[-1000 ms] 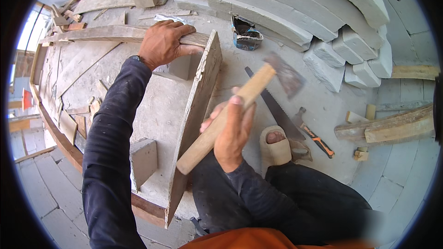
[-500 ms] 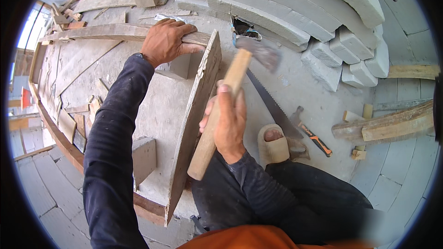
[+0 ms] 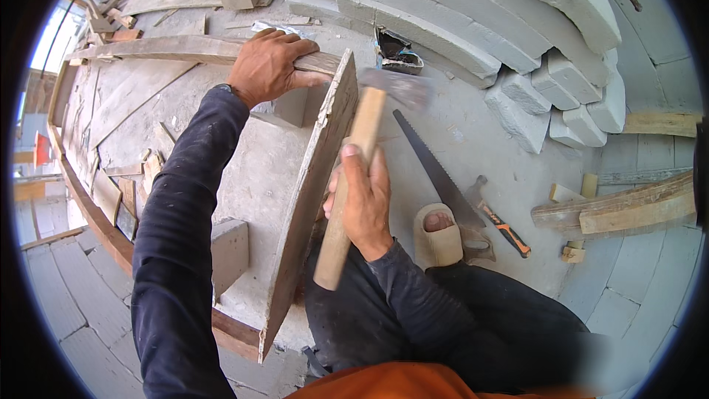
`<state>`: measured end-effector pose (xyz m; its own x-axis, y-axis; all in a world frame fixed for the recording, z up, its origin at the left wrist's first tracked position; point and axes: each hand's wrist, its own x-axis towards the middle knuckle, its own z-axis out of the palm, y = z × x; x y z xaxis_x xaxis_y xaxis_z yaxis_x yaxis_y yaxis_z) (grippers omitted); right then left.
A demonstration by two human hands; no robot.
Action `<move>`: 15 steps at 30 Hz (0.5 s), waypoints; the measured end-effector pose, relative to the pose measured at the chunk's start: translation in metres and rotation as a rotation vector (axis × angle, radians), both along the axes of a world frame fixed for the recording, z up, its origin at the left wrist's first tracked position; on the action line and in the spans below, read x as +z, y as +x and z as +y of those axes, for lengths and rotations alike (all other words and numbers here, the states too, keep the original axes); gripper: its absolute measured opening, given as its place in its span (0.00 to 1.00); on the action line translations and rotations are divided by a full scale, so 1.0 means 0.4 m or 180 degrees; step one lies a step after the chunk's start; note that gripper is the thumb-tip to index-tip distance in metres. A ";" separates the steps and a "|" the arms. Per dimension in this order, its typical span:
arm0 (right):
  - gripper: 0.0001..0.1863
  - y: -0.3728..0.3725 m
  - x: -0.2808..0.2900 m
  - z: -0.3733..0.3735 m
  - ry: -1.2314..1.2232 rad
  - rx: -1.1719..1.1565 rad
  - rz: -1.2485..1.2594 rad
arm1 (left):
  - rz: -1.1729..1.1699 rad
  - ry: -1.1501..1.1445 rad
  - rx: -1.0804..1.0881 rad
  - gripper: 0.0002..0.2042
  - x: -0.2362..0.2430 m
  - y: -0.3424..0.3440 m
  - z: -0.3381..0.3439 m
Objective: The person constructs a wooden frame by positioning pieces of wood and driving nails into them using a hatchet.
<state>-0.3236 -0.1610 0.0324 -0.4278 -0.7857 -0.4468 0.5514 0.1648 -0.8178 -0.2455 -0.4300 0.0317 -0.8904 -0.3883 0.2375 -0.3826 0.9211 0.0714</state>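
Firmly, the left hand [image 3: 267,66] presses its fingers over the curved plank [image 3: 148,48] to steady the upright board [image 3: 310,192] just beside them; the right hand [image 3: 365,203] wraps its fingers around the hammer [image 3: 351,177] handle, head blurred above the board's top end

One head-worn fisheye view looks steeply down, close over the left hand [image 3: 267,65], right hand [image 3: 363,203] and plank [image 3: 310,199]; straight edges bend near its rim.
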 end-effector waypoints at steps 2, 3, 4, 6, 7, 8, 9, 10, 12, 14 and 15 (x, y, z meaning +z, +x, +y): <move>0.23 0.014 0.008 -0.015 0.0063 -0.0187 0.0028 | -0.0035 0.0043 0.0039 0.38 0.002 0.004 0.006; 0.23 0.013 -0.007 -0.014 0.0156 0.0093 0.0002 | -0.0028 0.0046 0.0046 0.38 -0.001 0.010 0.001; 0.23 0.009 -0.015 -0.010 0.0257 0.0367 -0.0032 | -0.0028 0.0056 0.0047 0.39 -0.004 0.015 0.002; 0.26 -0.086 -0.017 -0.007 0.0263 0.0681 0.0081 | -0.0121 0.0079 0.0128 0.39 0.010 0.030 -0.002; 0.27 -0.147 -0.022 -0.009 0.0259 0.0681 0.0150 | -0.0142 0.0146 0.0112 0.39 0.014 0.022 0.007; 0.27 -0.233 -0.010 -0.024 0.0374 0.0697 0.0367 | -0.0057 0.0102 0.0134 0.38 0.014 -0.004 0.003; 0.26 -0.311 -0.015 -0.046 0.0493 0.0757 0.0506 | -0.0049 0.0069 0.0197 0.38 0.007 0.006 0.002; 0.29 -0.418 -0.009 -0.056 0.0745 0.1243 0.0983 | 0.0000 0.0106 0.0205 0.38 0.000 0.003 0.015; 0.36 -0.641 0.008 -0.056 0.1364 0.2228 0.1804 | 0.0058 0.0201 0.0229 0.36 -0.009 0.002 0.015; 0.29 -0.758 0.070 -0.018 0.2111 0.3078 0.2489 | 0.0090 0.0043 0.0176 0.35 -0.027 0.008 0.018; 0.28 -0.772 0.126 -0.009 0.2463 0.3472 0.2618 | 0.0004 0.0251 0.0254 0.36 -0.009 0.000 0.027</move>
<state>-0.6326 -0.1648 0.0828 -0.1480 -0.5660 -0.8110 -0.6459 0.6763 -0.3541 -0.2456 -0.4191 0.0280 -0.8556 -0.4755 0.2046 -0.4544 0.8792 0.1430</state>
